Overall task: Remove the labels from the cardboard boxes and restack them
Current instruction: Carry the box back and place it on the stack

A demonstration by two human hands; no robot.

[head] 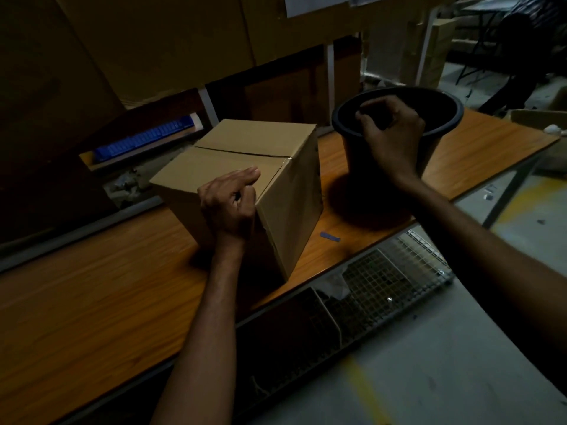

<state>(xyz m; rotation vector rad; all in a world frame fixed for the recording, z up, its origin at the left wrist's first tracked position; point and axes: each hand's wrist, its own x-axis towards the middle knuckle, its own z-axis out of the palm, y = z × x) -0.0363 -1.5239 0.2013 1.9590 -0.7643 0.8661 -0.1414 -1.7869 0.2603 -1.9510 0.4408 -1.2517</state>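
One cardboard box (245, 167) stood on one wooden table (92, 302), beside one black bucket (431, 151). The left hand (228, 204) rested on its near top edge, fingers curled. The right hand (392, 139) hung over the bucket, fingertips together. Whether either held anything could not be told. One blue strip (330, 236) lay nearby.

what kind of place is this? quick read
Probably a warehouse or packing area: large cartons stacked behind a long wooden workbench, a closed cardboard box on it beside a black bucket, and a bare concrete floor.

plain brown cardboard box (242, 167), flaps closed, upright on wooden table (92, 302)
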